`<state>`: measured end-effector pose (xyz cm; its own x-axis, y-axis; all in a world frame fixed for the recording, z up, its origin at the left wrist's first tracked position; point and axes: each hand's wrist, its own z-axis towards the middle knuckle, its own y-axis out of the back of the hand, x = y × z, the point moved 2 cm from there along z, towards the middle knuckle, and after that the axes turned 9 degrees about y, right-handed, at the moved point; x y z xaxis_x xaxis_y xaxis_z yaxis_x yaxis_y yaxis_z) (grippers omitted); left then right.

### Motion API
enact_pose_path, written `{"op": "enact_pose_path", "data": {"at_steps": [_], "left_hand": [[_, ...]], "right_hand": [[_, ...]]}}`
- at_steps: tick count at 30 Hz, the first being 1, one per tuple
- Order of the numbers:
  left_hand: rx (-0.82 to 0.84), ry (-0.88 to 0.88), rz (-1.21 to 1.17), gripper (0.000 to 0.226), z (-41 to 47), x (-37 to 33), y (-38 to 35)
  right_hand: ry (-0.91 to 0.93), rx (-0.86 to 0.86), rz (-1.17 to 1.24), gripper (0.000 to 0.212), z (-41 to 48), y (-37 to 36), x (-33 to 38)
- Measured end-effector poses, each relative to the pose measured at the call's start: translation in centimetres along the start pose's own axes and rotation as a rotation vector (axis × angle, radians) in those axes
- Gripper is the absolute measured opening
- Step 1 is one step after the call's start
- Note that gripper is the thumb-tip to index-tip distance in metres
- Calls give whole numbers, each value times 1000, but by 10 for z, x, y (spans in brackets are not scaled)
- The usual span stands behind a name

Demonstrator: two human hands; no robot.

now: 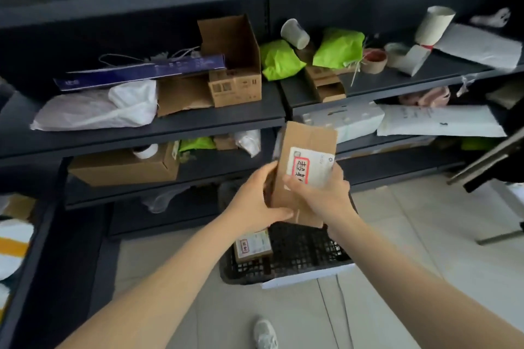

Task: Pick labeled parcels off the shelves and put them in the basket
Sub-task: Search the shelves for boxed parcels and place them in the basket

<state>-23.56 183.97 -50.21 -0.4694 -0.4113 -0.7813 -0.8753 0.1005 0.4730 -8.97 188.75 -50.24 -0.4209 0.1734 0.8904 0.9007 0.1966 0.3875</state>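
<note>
I hold a brown cardboard parcel (307, 144) upright in both hands, just above the black mesh basket (300, 252) on the floor. A white label with red-framed writing faces me on the parcel's front. My left hand (255, 204) grips its lower left side, fingers curled under the bottom edge. My right hand (320, 193) grips the right side, thumb across the front next to the label. Another labeled brown parcel (252, 245) lies inside the basket at its left end.
Dark shelves (170, 125) stand ahead, stacked with cardboard boxes (235, 76), green bags (337, 48), white bags (96, 108), white envelopes (436, 122) and tape rolls (374, 61). A second rack closes in at the left. The floor is pale tile, and my shoe (265, 334) shows below.
</note>
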Motion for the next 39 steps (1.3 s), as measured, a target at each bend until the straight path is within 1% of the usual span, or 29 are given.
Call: {"op": "enact_pose_path", "data": {"at_steps": [2,3,4,6,9,10,13,16,19,22,25,29,32,34,37,39], "left_hand": [[63,51,-155,66,21,19,-1],[72,80,-205,57,31,27,-4],[73,113,-239,53,41,37,-8],[81,171,-278,52,59,63,-18],[101,180,-179,47,82,104,-32],[70,183,-132,44,91,121,-33],[-94,221,37,31,109,178,-32],[-203,350,59,31,109,227,-31],[-227,403,146,40,103,259,-37],[-218,402,245,41,98,280,-47],[-238,399,307,40,92,296,-55],[-269,418,312,38,86,315,-64],[-281,420,298,37,85,325,-70],[-290,411,298,37,85,329,-72],[-298,402,300,37,87,335,-75],[-308,391,298,36,89,337,-75]], "right_hand": [[-24,-28,-82,113,21,-13,-18],[-43,-25,-94,114,30,-20,-30],[-58,-20,-102,114,38,-29,-45],[-74,22,-148,114,53,-48,-76],[-12,141,-302,120,76,-65,-115],[16,216,-378,122,85,-69,-127],[106,513,-648,123,112,-82,-168],[200,806,-857,129,132,-97,-206],[220,1069,-970,126,139,-117,-229],[265,1229,-1081,124,138,-140,-247],[295,1278,-1152,126,139,-160,-260],[307,1280,-1192,125,143,-183,-276],[403,1236,-1232,125,139,-195,-288],[457,1186,-1211,126,134,-201,-298],[500,1117,-1184,128,126,-210,-309],[499,1104,-1176,128,126,-215,-310]]}}
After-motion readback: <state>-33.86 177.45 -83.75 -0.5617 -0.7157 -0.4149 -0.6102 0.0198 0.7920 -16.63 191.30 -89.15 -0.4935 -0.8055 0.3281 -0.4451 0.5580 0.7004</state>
